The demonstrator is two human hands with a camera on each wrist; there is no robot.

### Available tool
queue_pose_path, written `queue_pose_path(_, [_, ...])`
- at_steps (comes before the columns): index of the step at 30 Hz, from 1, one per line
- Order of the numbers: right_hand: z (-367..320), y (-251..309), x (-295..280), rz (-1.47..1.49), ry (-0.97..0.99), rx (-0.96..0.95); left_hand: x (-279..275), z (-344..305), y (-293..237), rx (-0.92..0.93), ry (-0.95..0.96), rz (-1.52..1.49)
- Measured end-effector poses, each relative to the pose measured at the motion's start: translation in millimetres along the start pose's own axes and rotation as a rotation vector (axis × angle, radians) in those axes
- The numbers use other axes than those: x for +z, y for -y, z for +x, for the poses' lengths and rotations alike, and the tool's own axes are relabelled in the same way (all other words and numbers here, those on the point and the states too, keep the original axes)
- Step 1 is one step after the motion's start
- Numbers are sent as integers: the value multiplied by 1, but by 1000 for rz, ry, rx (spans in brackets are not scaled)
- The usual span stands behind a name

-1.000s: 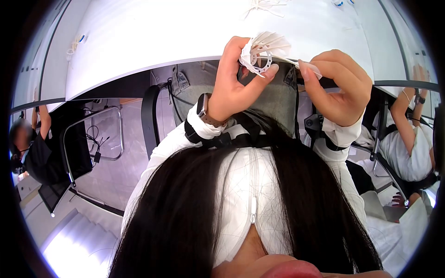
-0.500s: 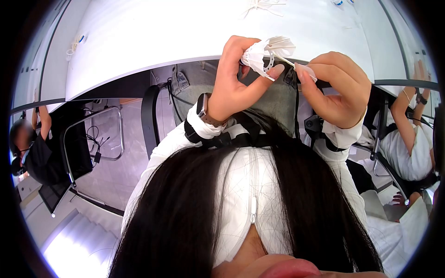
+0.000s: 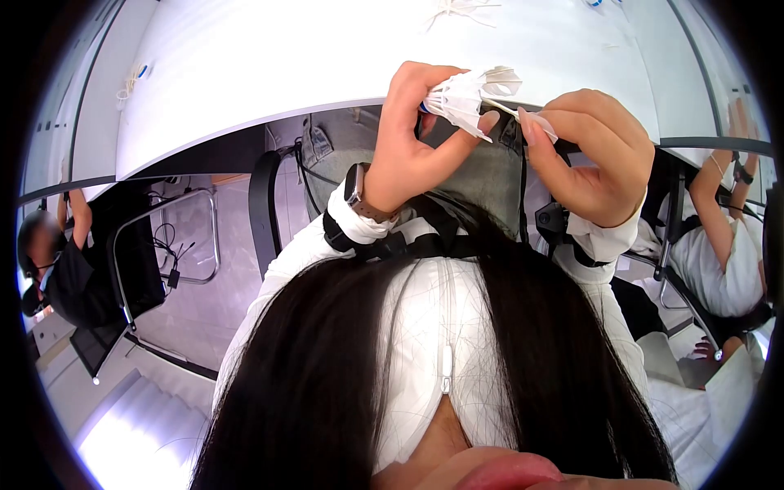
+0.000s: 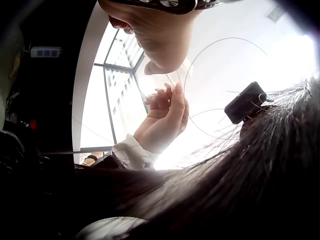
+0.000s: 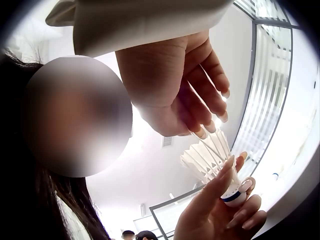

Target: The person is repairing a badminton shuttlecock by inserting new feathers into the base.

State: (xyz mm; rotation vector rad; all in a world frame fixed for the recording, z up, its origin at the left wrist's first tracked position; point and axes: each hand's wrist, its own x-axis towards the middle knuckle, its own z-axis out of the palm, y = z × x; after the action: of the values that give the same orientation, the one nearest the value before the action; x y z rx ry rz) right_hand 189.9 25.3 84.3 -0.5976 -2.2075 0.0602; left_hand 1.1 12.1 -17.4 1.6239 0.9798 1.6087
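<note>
One white feathered shuttlecock [image 3: 461,100] is held up near the front edge of a white surface [image 3: 269,73]. The left hand [image 3: 408,143] has its grip around the base [image 5: 234,195]; the right hand [image 3: 594,155] pinches a thin feather shaft [image 3: 501,105] by the skirt. It looks very light, its feathers springy but fragile; the firm base seems safest to hold.

From my remote seat I see a white desk [image 3: 269,49], a black chrome-framed chair [image 3: 135,257] on pale floor [image 3: 200,314], and a bright framed window [image 5: 267,90] beside the white ceiling [image 5: 125,195].
</note>
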Motion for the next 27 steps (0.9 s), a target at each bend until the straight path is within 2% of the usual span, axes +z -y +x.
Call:
queue_pose_path(20, [0, -3, -1, -3, 19, 29, 2, -1, 0, -16, 16, -8])
queue_pose_path(27, [-2, -5, -5, 89, 54, 134, 2, -1, 6, 23, 12, -25])
